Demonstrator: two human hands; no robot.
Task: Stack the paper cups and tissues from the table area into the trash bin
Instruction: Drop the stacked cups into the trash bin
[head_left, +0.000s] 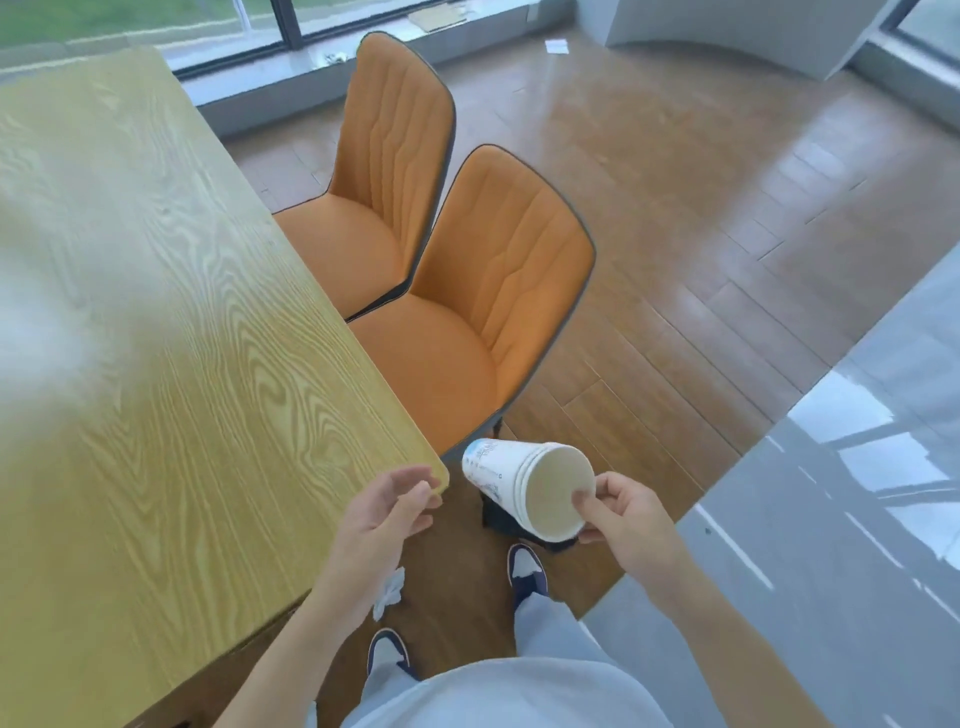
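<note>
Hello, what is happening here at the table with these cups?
A person stands at the corner of a yellow wooden table, beside two orange padded chairs. The right hand holds a nested stack of white paper cups tipped on its side, its open mouth toward the camera, above a dark object on the floor. The left hand is open and empty. A crumpled white tissue shows below the left wrist.
</note>
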